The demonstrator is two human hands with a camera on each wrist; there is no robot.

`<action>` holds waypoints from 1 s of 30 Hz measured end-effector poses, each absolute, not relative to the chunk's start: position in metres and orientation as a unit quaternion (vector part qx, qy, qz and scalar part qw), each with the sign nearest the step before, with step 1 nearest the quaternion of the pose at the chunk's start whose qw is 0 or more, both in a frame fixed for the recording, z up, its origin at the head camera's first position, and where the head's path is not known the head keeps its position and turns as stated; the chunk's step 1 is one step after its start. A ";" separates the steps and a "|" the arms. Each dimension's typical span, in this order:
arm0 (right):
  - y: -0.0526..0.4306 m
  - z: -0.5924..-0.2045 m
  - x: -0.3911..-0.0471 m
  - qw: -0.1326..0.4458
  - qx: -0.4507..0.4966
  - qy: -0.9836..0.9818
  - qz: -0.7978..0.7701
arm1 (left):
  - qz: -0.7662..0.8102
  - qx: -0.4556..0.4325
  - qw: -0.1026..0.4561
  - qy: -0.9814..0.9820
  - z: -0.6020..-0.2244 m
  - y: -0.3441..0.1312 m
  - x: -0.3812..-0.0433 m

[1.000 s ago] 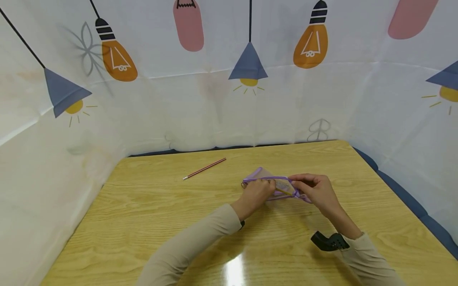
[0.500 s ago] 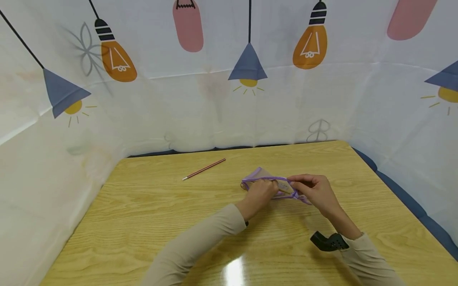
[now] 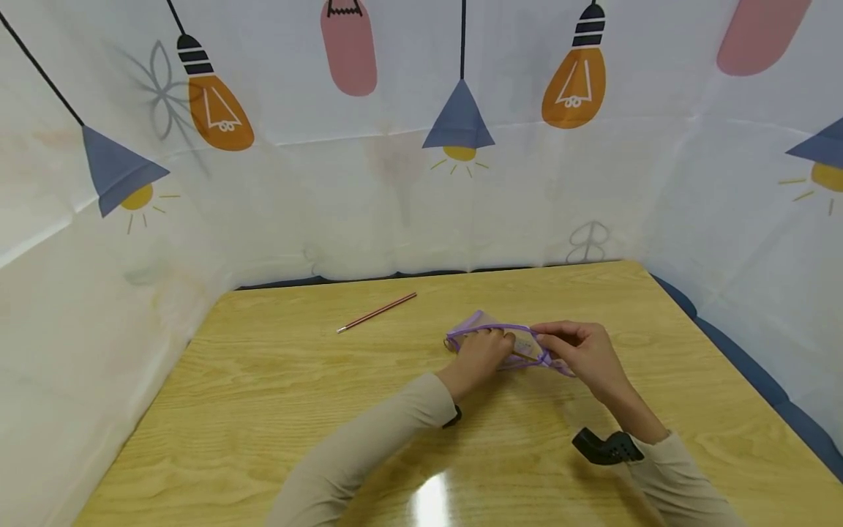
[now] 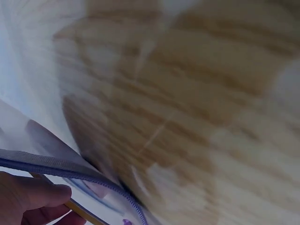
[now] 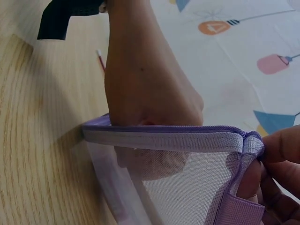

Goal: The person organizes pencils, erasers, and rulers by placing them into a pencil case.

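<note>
A see-through mesh pouch [image 3: 477, 320] with purple edging and a zip is held at the middle of the table, its mouth spread apart. My left hand [image 3: 479, 357] reaches into the mouth, and its fingers show through the mesh in the right wrist view. Between its thumb and fingers it pinches a slim yellow pencil [image 4: 86, 214], which slants down inside the pouch. My right hand [image 3: 586, 353] pinches the pouch's purple corner at the right end of the zip, thumb and fingertips on the fabric [image 5: 248, 206].
A dark red pencil [image 3: 377, 313] with a pale end lies on the wooden table [image 3: 263, 410], behind and left of the pouch. A white curtain [image 3: 395, 190] printed with lamps and bulbs hangs beyond the table's far edge. A black wrist mount [image 3: 606, 446] sticks out from the right forearm.
Between the earlier frames and now, my left hand has moved slightly right and deeper into the pouch. My right hand keeps its pinch at the corner; the red pencil lies as before.
</note>
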State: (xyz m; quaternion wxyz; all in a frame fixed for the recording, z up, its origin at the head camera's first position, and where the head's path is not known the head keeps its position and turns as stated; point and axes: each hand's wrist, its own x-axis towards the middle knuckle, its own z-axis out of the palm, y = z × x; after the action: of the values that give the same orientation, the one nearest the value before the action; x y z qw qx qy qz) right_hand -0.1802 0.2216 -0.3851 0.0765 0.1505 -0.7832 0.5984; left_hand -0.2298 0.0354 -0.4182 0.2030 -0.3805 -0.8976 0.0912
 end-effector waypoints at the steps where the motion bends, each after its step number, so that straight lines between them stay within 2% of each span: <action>1: 0.222 -0.385 -0.180 0.078 0.149 -0.783 0.599 | 0.089 -0.376 0.194 -0.901 -0.418 0.037 -0.230; 9: 0.222 -0.386 -0.179 0.092 0.131 -0.781 0.604 | 0.064 -0.353 0.139 -0.923 -0.416 0.044 -0.233; 30: 0.219 -0.388 -0.180 0.112 0.101 -0.778 0.610 | 0.034 -0.378 0.141 -0.914 -0.409 0.037 -0.226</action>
State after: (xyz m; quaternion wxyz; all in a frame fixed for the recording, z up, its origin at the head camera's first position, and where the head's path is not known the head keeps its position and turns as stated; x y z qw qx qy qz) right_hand -0.1799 0.2191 -0.3877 0.1120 0.1010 -0.7782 0.6097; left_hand -0.2262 0.0373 -0.4091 0.1407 -0.3783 -0.9143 0.0339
